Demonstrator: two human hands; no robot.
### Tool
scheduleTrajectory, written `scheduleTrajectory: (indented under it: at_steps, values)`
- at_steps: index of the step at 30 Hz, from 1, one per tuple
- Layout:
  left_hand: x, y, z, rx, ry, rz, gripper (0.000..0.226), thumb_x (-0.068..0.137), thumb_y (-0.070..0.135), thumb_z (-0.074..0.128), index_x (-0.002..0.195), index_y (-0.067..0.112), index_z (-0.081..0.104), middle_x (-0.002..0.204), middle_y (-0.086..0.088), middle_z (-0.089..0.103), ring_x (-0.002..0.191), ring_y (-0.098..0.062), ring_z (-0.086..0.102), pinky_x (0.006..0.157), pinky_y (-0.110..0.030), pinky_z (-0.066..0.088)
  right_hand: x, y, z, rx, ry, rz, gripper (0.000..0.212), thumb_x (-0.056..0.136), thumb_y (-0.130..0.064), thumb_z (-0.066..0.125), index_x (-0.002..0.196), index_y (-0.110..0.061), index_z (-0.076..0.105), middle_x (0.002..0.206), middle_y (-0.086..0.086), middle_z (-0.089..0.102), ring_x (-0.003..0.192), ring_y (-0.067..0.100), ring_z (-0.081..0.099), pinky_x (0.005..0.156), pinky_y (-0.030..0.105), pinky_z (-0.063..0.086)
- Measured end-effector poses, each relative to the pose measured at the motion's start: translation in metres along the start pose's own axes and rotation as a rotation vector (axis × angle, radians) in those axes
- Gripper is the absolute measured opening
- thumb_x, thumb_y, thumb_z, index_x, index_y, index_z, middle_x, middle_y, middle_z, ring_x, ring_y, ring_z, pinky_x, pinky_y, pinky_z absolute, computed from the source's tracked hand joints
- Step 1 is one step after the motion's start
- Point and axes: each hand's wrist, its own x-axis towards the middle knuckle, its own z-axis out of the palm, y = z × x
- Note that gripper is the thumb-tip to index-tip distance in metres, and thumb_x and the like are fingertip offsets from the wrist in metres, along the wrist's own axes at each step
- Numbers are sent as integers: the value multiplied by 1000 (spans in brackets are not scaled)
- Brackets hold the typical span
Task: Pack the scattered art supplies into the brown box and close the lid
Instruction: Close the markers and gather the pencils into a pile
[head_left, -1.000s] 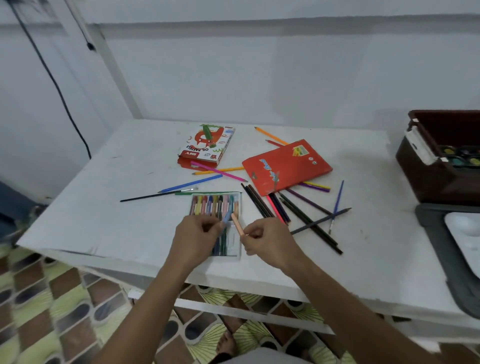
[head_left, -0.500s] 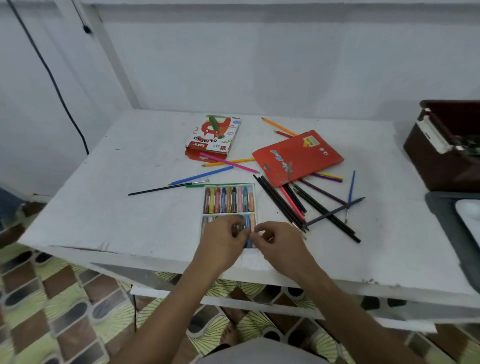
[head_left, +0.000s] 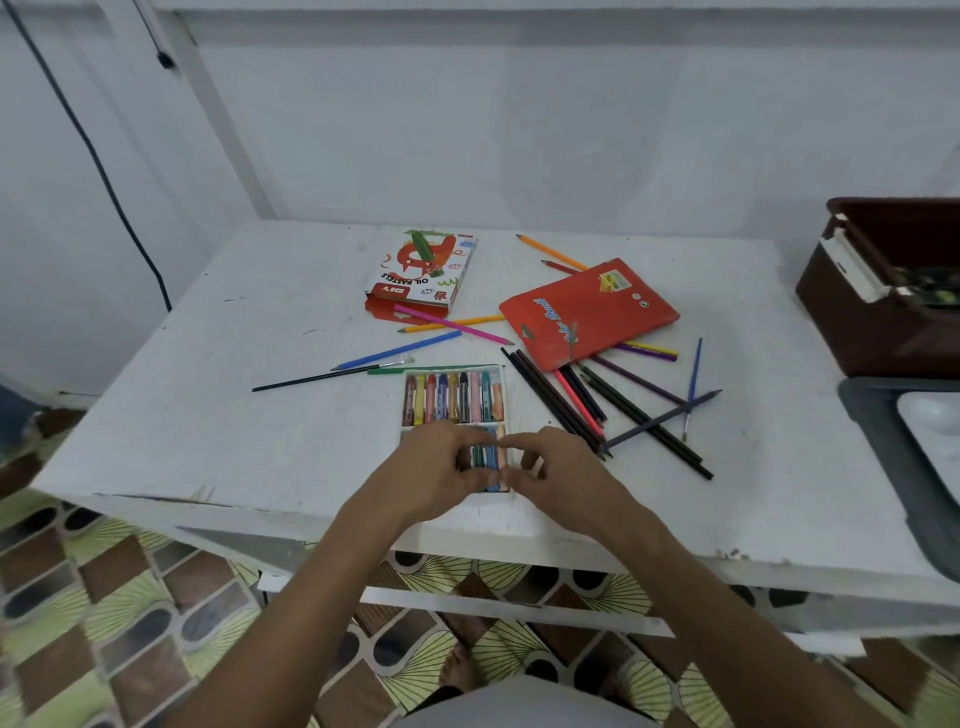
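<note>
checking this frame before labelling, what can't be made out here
Head view only:
- Near row of the pastel tray: covered by the left hand and right hand.
- Brown box: cut off by the right edge, contents blurred.
- What either hand's fingers pinch: too small.

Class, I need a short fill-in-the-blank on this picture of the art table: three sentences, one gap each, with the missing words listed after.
1. Both hands work over the near row of the ____ tray, the left hand beside the right hand.
2. The box marked OIL PASTELS has a ____ crayon lying on top.
3. The brown box stands at the table's ____ edge with its top open.

Missing words: crayon; green; right
</note>
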Motion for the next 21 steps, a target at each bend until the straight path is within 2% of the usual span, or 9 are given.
scheduleTrajectory:
  at_steps: [3, 6, 9, 10, 12, 14, 16, 19, 21]
  values:
    - [1, 0, 2, 1, 11, -11, 44, 86, 30, 68, 129, 26, 59, 70, 6, 56, 60, -4, 51, 55, -12, 33, 4, 0, -2, -9, -7, 2, 40, 90, -30, 61, 129, -26, 57, 97, 1, 54, 72, 4, 48, 68, 19, 37]
    - [3, -1, 3, 33, 9, -21, 46, 84, 32, 70, 129, 25, 59, 69, 9, 57, 66, -7, 53, 63, -16, 38, 6, 0, -5, -31, -12, 2, 40, 87, -32, 64, 126, -26, 60, 88, -3, 51, 69, 3, 46, 61, 14, 35]
    - [6, -2, 5, 69, 13, -22, 48, 83, 35, 70, 129, 25, 59, 91, 2, 69, 77, -10, 58, 71, -19, 43, 8, -1, -6, -59, -31, 3, 41, 87, -34, 64, 127, -24, 59, 77, -12, 45, 66, 3, 45, 57, 11, 32]
    - [6, -2, 5, 68, 14, -26, 48, 83, 35, 70, 129, 25, 59, 96, 2, 68, 76, -10, 57, 70, -18, 42, 8, -2, -6, -72, -39, -3, 41, 88, -35, 64, 127, -24, 59, 77, -12, 44, 67, 4, 46, 57, 13, 34]
    - [5, -2, 4, 53, 20, -22, 47, 84, 35, 70, 129, 26, 59, 92, 6, 61, 73, -7, 52, 66, -14, 37, 9, -3, -8, -77, -52, -12, 41, 87, -36, 64, 127, -25, 59, 78, -10, 48, 69, 6, 48, 61, 18, 40]
    - [2, -2, 4, 55, 33, 2, 46, 85, 35, 69, 129, 27, 59, 90, 9, 51, 75, -5, 48, 61, -10, 33, 11, -2, -10, -27, -55, -2, 39, 85, -34, 66, 123, -26, 61, 77, -6, 52, 66, 6, 49, 60, 17, 41]
    - [-1, -3, 3, 43, 41, 17, 45, 85, 35, 68, 129, 27, 59, 92, 9, 50, 77, -7, 49, 59, -6, 33, 11, 0, -11, 46, -51, 14, 38, 83, -30, 69, 120, -26, 63, 76, -1, 59, 62, 6, 49, 57, 15, 41]
    - [-2, -7, 2, 3, 44, -8, 44, 84, 34, 69, 127, 28, 60, 97, 3, 61, 81, -13, 57, 67, -16, 44, 10, 2, -7, 86, -17, 9, 40, 81, -28, 70, 120, -24, 63, 82, -1, 60, 62, 4, 50, 57, 12, 41]
    - [-2, -11, 1, -13, 51, -23, 44, 83, 35, 71, 125, 28, 62, 93, 1, 62, 75, -10, 56, 66, -18, 45, 10, 2, -5, 71, 9, -5, 42, 80, -30, 71, 121, -22, 63, 86, -4, 57, 66, 3, 49, 62, 14, 41]
